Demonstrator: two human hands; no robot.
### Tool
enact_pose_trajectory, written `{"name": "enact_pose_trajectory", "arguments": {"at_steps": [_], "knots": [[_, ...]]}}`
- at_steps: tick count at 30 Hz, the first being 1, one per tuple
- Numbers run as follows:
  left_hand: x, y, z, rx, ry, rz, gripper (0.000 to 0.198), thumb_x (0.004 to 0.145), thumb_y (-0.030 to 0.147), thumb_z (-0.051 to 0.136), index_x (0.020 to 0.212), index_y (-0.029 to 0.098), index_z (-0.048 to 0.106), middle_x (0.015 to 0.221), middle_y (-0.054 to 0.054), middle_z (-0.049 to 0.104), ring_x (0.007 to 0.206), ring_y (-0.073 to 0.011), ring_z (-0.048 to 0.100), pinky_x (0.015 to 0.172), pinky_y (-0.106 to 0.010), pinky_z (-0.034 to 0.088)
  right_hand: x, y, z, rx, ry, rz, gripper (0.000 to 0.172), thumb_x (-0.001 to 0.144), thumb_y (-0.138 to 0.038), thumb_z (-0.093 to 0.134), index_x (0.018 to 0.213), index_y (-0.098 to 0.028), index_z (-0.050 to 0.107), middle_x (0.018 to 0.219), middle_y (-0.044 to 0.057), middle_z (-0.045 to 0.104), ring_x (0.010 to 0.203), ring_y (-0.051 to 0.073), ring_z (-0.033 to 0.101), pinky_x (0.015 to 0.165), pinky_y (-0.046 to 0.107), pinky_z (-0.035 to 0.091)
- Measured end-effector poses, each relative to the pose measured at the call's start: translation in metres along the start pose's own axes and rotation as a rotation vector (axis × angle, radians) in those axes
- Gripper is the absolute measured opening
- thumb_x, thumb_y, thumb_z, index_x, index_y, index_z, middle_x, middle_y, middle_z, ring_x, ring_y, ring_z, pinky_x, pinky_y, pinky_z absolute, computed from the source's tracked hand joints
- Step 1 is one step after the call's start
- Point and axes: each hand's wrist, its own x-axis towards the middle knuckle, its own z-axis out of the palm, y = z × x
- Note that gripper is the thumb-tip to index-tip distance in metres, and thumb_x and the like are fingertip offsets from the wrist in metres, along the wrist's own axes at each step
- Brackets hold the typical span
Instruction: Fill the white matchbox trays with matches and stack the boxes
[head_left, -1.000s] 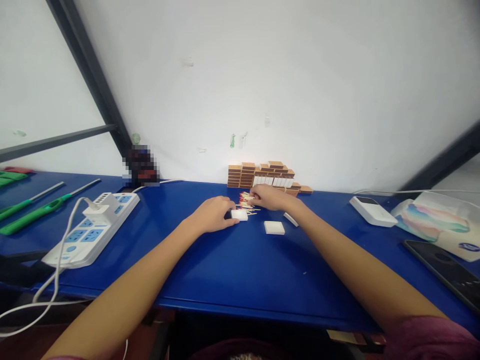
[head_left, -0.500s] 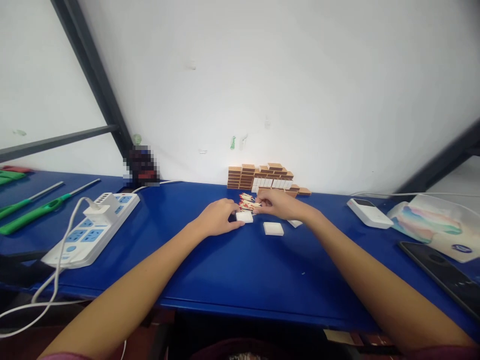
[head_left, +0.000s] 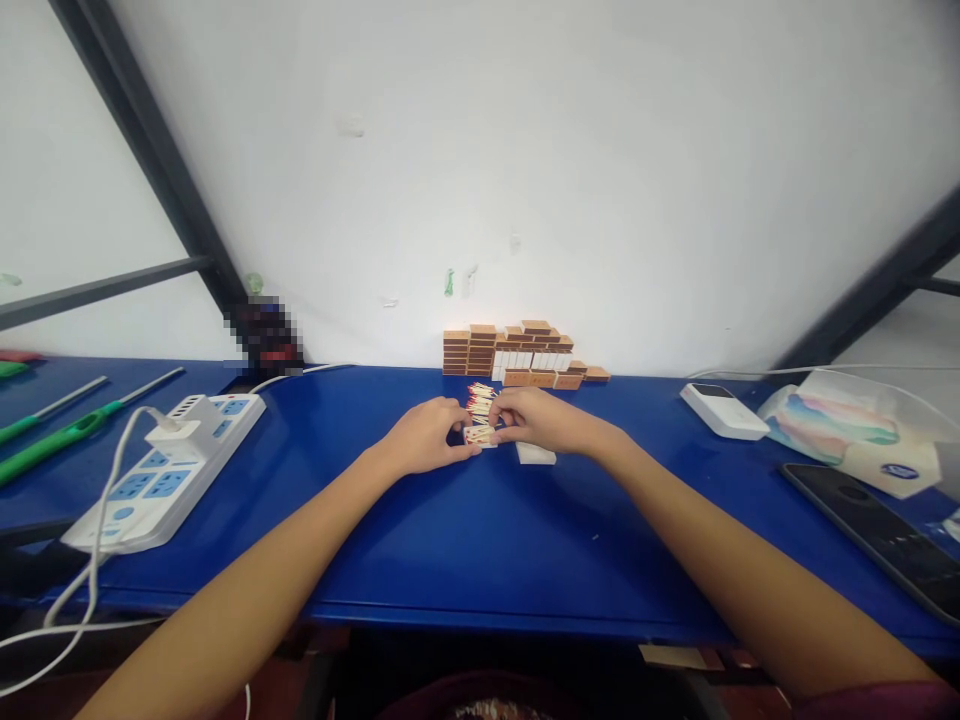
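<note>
Matches with pale wooden sticks and red tips are lying in a loose heap on the glossy blue desk, just beyond a small, shallow, white rectangular tray that is sitting between the two hands and is itself holding several more. The bare left hand is gripping this tray from its left end, the thumb pressing along the near edge while curled fingers are bracing the far side. The bare right hand is bending over the tray's right end, thumb and fingertips drawing close together at the sticks; whether a match is being pinched cannot be told. A flat white rectangular box is lying just below the right hand, partly hidden by it. Brown-and-orange cardboard matchboxes are standing in stepped stacks against the white wall, with a row of white upright pieces showing among them. Off to the right, a white device with a dark screen, a clear, pastel-patterned plastic packet and a black phone are resting; far left, a white power strip with blue sockets is lying near green-handled tools with thin metal shafts.
</note>
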Motion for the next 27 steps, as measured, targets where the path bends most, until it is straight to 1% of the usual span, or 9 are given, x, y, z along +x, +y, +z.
{"name": "enact_pose_trajectory", "arguments": {"at_steps": [3, 7, 11, 13, 16, 21, 27], "knots": [[0.0, -0.001, 0.0, 0.004, -0.013, 0.007, 0.029, 0.09, 0.047, 0.074, 0.1, 0.02, 0.07, 0.096, -0.006, 0.068, 0.093, -0.0245, 0.063, 0.079, -0.036, 0.048, -0.005, 0.006, 0.0, 0.001, -0.003, 0.014, 0.029, 0.091, -0.049, 0.073, 0.092, -0.021, 0.069, 0.086, 0.004, 0.067, 0.077, 0.019, 0.057, 0.066, 0.029, 0.037], [-0.001, -0.003, -0.004, -0.007, -0.016, 0.001, 0.034, 0.089, 0.049, 0.075, 0.105, 0.02, 0.07, 0.099, -0.006, 0.07, 0.094, -0.0247, 0.064, 0.08, -0.037, 0.049, -0.009, 0.011, -0.001, 0.01, -0.024, 0.059, 0.033, 0.091, -0.052, 0.072, 0.091, -0.02, 0.07, 0.085, 0.004, 0.069, 0.073, 0.018, 0.058, 0.064, 0.03, 0.038], [-0.002, -0.004, -0.011, -0.051, 0.015, 0.01, 0.027, 0.089, 0.044, 0.074, 0.101, 0.02, 0.069, 0.099, -0.006, 0.07, 0.093, -0.0232, 0.064, 0.081, -0.035, 0.049, -0.012, 0.007, -0.005, 0.025, -0.072, 0.086, 0.036, 0.091, -0.055, 0.071, 0.089, -0.019, 0.071, 0.085, 0.005, 0.071, 0.07, 0.017, 0.059, 0.062, 0.029, 0.039], [-0.002, -0.005, -0.012, -0.067, 0.023, 0.023, 0.02, 0.09, 0.038, 0.073, 0.098, 0.02, 0.069, 0.098, -0.005, 0.07, 0.092, -0.0223, 0.064, 0.081, -0.035, 0.049, -0.013, 0.005, -0.006, 0.034, -0.087, 0.081, 0.033, 0.091, -0.052, 0.071, 0.089, -0.019, 0.071, 0.085, 0.005, 0.072, 0.071, 0.017, 0.06, 0.062, 0.029, 0.039], [-0.001, -0.005, -0.009, -0.071, 0.018, 0.047, 0.012, 0.094, 0.033, 0.069, 0.093, 0.021, 0.07, 0.096, -0.005, 0.069, 0.091, -0.0217, 0.064, 0.081, -0.034, 0.048, -0.012, 0.004, -0.004, 0.039, -0.083, 0.076, 0.025, 0.092, -0.043, 0.07, 0.085, -0.019, 0.07, 0.081, 0.004, 0.071, 0.069, 0.016, 0.059, 0.061, 0.028, 0.039], [0.002, -0.007, -0.003, -0.073, 0.012, 0.051, 0.014, 0.098, 0.029, 0.065, 0.089, 0.02, 0.071, 0.094, -0.005, 0.068, 0.092, -0.0217, 0.063, 0.082, -0.034, 0.047, -0.009, 0.004, 0.003, 0.052, -0.038, 0.034, 0.019, 0.094, -0.033, 0.066, 0.082, -0.019, 0.068, 0.076, 0.002, 0.068, 0.066, 0.014, 0.055, 0.061, 0.027, 0.037], [0.003, -0.009, -0.001, -0.075, 0.017, 0.051, 0.013, 0.099, 0.03, 0.067, 0.092, 0.019, 0.069, 0.096, -0.004, 0.069, 0.093, -0.0215, 0.063, 0.083, -0.034, 0.047, -0.007, -0.001, 0.006, 0.038, -0.004, 0.029, 0.019, 0.094, -0.032, 0.067, 0.08, -0.018, 0.066, 0.073, 0.001, 0.066, 0.065, 0.014, 0.053, 0.061, 0.027, 0.035]]}}
